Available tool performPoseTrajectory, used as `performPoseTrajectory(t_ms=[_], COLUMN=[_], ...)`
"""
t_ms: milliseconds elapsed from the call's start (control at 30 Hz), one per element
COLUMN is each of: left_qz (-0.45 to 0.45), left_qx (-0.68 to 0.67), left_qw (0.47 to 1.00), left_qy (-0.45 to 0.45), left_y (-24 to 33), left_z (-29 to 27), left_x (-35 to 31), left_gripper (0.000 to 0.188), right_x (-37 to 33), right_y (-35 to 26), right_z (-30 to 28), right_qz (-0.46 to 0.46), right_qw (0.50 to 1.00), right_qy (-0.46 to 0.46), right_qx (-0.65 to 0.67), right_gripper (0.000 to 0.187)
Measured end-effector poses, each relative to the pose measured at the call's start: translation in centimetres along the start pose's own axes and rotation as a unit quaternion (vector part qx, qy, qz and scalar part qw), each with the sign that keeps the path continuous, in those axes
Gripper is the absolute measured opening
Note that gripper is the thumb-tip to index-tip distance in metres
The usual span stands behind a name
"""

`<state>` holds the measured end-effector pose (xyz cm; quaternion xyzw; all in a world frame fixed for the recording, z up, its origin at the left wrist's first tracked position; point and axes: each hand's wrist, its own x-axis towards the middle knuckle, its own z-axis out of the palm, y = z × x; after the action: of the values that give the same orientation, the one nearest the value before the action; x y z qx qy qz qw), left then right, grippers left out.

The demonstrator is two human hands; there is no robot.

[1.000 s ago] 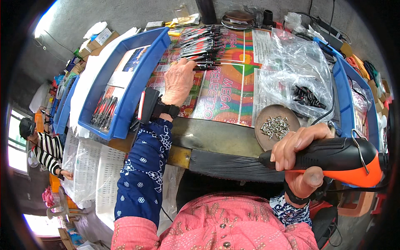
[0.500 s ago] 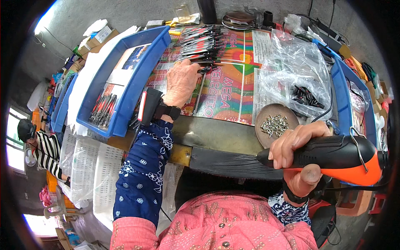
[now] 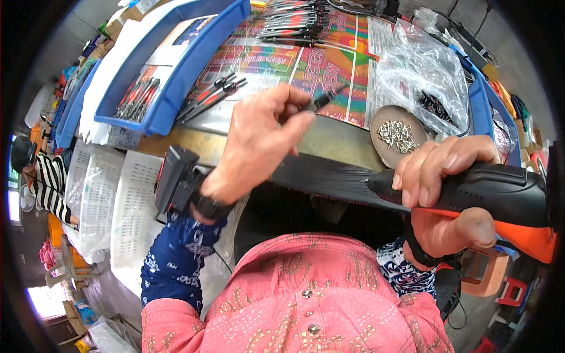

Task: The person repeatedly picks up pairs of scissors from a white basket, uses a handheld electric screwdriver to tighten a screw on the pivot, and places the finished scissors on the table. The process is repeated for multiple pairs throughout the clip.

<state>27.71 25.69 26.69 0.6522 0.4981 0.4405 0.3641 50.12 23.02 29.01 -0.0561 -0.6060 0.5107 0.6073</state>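
Observation:
My left hand (image 3: 259, 138) is raised over the near edge of the table, thumb and fingers pinching a slim black pen-like piece (image 3: 325, 100). Its thin end points up and to the right; the rest is hidden by my fingers. My right hand (image 3: 444, 176) is wrapped round a black and orange electric screwdriver (image 3: 494, 191), its tip pointing left. Just beyond that tip, a brown dish (image 3: 381, 123) holds small shiny metal pieces (image 3: 397, 135). A row of red and black pen-like sticks (image 3: 294, 22) lies at the table's far side. Several similar sticks (image 3: 215, 94) lie beside the blue tray.
The long blue tray (image 3: 200, 70) at left holds more sticks. A clear plastic bag (image 3: 412, 70) with black parts lies at right, beside another blue bin (image 3: 479, 112). White plastic baskets (image 3: 126, 206) stand at lower left. A person in striped sleeves (image 3: 50, 182) is at far left.
My left hand has drawn back from the far row toward me, carrying the black piece. My right hand still holds the screwdriver. The view has shifted, uncovering the sticks beside the tray.

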Motion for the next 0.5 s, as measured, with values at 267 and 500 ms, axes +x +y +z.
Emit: performPoseTrajectory(t_ms=[267,500], left_qz=[-0.213,-0.279], left_qx=[-0.341,-0.373], left_qw=[0.915,0.885], left_qy=[-0.040,-0.007], left_y=[0.7,-0.5], left_z=[1.3,3.1], left_x=[-8.9,-10.8], left_gripper=[0.013,0.014], right_x=[-0.4,-0.4], right_y=[0.1,0.9], right_z=[2.4,3.1], right_qz=[0.020,0.037], right_qw=[0.999,0.998], right_qy=[-0.024,-0.039], right_qx=[-0.031,-0.046], right_gripper=[0.059,0.060])
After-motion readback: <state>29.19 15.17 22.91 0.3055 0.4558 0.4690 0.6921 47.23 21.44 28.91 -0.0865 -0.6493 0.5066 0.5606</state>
